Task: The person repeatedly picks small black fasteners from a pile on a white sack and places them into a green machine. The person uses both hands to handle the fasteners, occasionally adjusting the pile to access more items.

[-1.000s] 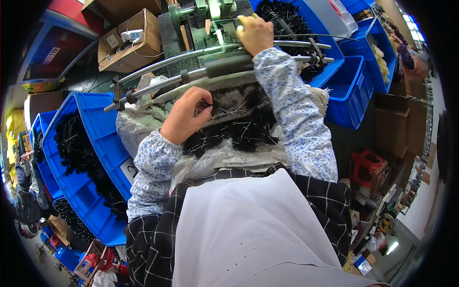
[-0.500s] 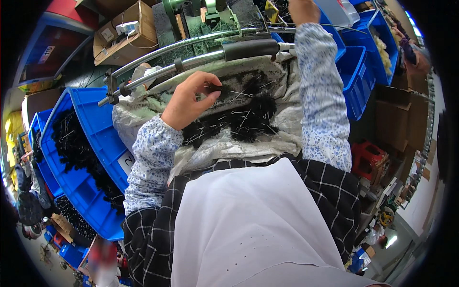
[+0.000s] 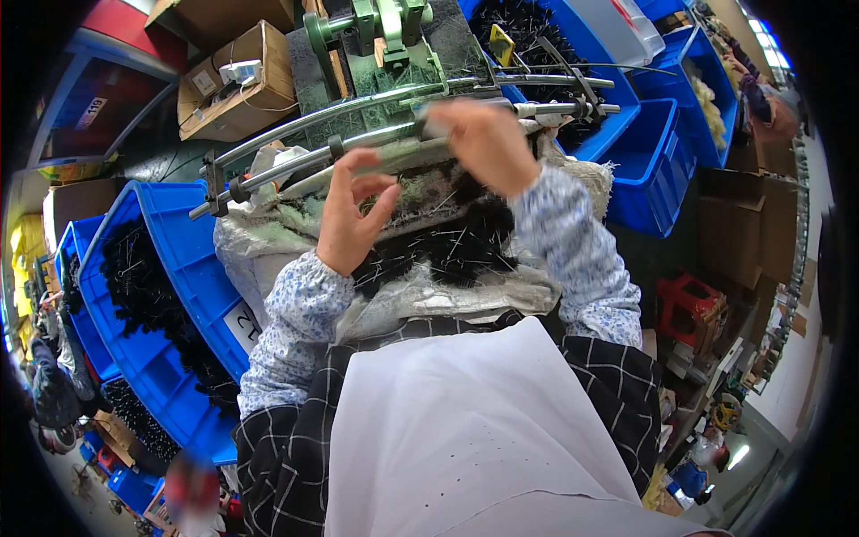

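Note:
My left hand [image 3: 352,215] is raised over the near side of a metal rail [image 3: 295,167], its thumb and curled fingers apart and nothing visible between them. To its right, my right hand [image 3: 488,148] is smeared by motion at the rail's dark-sleeved part, so what its fingers hold, if anything, cannot be made out. Below both hands, a pile of small black-bristled wire brushes [image 3: 470,251] with looped ends lies on a whitish sack [image 3: 246,234] spread before me. Beyond the rail stands a green machine [image 3: 385,45].
A large blue bin [image 3: 192,259] with black brushes stands at left. At far right are another blue bin [image 3: 617,112] holding brushes and a smaller blue bin [image 3: 649,192]. An open cardboard box [image 3: 237,98] sits far left; a red plastic object [image 3: 691,306] lies right.
My right hand has come back from the far right toward the rail's middle. The small wire brush in my left hand is no longer visible there, and that hand's fingers have parted.

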Demonstrator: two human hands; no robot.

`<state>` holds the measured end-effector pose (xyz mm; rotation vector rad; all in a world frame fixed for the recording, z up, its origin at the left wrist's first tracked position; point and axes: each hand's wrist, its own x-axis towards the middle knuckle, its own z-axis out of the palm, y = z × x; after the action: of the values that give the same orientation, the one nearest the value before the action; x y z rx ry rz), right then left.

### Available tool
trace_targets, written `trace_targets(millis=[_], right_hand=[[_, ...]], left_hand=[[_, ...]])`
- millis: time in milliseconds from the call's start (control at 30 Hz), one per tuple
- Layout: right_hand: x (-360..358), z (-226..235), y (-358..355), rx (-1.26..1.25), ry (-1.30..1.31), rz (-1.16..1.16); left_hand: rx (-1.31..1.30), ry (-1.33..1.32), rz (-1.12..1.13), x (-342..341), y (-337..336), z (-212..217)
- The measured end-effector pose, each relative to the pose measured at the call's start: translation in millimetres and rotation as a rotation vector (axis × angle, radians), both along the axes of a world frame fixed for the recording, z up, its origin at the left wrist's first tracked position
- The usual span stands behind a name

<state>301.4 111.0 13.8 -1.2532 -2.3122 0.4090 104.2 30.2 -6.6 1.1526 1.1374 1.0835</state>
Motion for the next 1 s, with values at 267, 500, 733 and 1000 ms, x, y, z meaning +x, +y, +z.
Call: trace_targets(millis=[267, 500, 733, 1000], right_hand=[[20.7, -47.3, 102.7, 0.3, -0.303, -0.332], [18.6, -45.7, 104.1, 0.236, -0.31, -0.327], [17.5, -47.2, 103.4, 0.197, -0.301, -0.336], [19.7, -46.5, 109.4, 0.221, -0.298, -0.283]], left_hand=[[-0.181, 0.732, -0.909, -21.4, -26.3, -60.7], [-0.144, 0.743, -0.974, -13.8, -22.1, -40.3], [0.065, 0.78, -0.68, -11.4, -26.2, -31.5], [0.162, 0.707, -0.602, -10.1, -15.6, 11.1]])
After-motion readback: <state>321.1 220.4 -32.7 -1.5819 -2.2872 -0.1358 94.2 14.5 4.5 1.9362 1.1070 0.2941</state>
